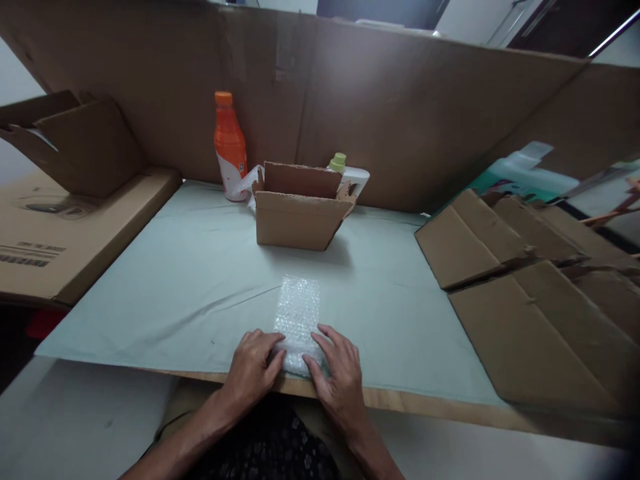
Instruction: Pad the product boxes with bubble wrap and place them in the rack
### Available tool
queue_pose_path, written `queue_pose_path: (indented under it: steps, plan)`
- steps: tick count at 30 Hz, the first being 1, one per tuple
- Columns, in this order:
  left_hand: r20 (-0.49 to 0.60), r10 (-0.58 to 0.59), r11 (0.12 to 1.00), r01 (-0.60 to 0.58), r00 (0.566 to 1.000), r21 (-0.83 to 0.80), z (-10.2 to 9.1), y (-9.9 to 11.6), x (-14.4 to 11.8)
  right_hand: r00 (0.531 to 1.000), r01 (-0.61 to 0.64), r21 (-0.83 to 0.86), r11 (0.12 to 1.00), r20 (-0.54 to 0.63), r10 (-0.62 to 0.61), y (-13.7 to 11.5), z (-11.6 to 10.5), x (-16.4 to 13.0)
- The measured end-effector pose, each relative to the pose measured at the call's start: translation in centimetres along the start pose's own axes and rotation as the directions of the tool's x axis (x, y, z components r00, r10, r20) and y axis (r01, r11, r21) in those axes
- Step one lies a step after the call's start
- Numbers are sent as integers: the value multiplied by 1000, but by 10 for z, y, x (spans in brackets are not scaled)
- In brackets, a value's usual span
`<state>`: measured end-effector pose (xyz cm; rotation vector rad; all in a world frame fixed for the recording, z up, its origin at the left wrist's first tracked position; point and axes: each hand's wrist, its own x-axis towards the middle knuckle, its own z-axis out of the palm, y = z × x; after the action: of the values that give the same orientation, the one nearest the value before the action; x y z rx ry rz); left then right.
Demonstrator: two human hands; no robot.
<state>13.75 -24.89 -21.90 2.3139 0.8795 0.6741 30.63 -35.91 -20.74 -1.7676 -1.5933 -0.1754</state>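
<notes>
A strip of clear bubble wrap (297,313) lies flat on the pale green table cover (200,280), running away from me. My left hand (253,365) and my right hand (339,373) both rest on its near end at the table's front edge, fingers curled over a rolled or bundled part of the wrap. Whether something is inside that bundle is hidden by my fingers. Beyond the wrap stands a small open cardboard box (299,213) with its flaps up.
An orange bottle (229,143) and a white bottle with a green cap (345,170) stand behind the box. Flattened cardboard boxes (530,293) pile up on the right. A large carton (60,227) lies at left. A tall cardboard wall (400,107) backs the table.
</notes>
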Motion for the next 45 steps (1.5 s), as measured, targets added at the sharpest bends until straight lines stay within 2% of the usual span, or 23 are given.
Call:
queue_pose_path:
  steps: [2,4,6,8,10,13,17,21,23,25,27,29,31,34,37,39,41,42,44,45]
  plan:
    - [-5,-6,999,6,1000,48,3,0,5,998,51,-32,998,31,-50,0,-3,-2]
    - [-38,7,999,-5,999,49,4,-1,6,987,100,-7,995,130,-99,0,-4,-5]
    - [-83,72,997,-70,994,28,1,-1,2,976,104,32,994,191,-108,-1,-3,-8]
    - [-76,170,985,-172,982,-11,-4,0,-5,979,39,91,995,198,-57,-1,-1,-8]
    - [-17,228,972,-228,974,-62,-8,0,-10,970,-71,164,984,239,30,1,0,-5]
    - [59,175,982,-171,983,-80,-10,-1,-8,961,-142,166,976,260,95,3,-1,-1]
    - [35,44,996,-46,998,78,-2,-4,12,991,-23,24,999,130,20,3,-2,2]
    - [-24,27,986,-22,999,163,4,-8,24,973,62,-26,998,224,-55,3,1,4]
    - [-69,54,993,-46,996,111,1,-8,20,973,26,3,1000,230,-26,4,3,7]
    - [-87,110,994,-108,990,31,-5,-8,12,970,-73,76,994,236,53,5,3,11]
    - [-60,174,984,-176,983,-33,-11,-7,5,951,-189,148,971,276,143,7,2,14]
    - [-27,194,979,-195,981,-57,-13,-7,5,938,-245,164,956,288,191,9,1,14]
    - [-17,149,988,-149,989,-37,-9,-8,13,957,-222,108,969,217,195,10,1,12]
    - [-38,44,999,-44,998,20,2,-12,36,987,-114,-25,993,109,116,9,4,10]
    - [-69,-5,999,8,998,37,9,-14,51,983,-18,-100,995,182,36,8,8,14]
    - [-95,-39,999,39,995,-4,10,-12,49,976,-19,-99,995,215,40,11,12,20]
    - [-121,-151,977,130,981,-170,9,-9,39,979,-87,-41,995,181,93,14,15,26]
    - [-117,-233,935,190,965,-299,7,-8,32,978,-147,11,989,154,143,15,16,28]
    - [-32,-377,767,293,926,-571,5,-4,20,955,-282,148,948,141,262,13,19,31]
    - [38,-410,668,329,911,-668,3,-2,17,936,-341,224,913,167,309,10,19,32]
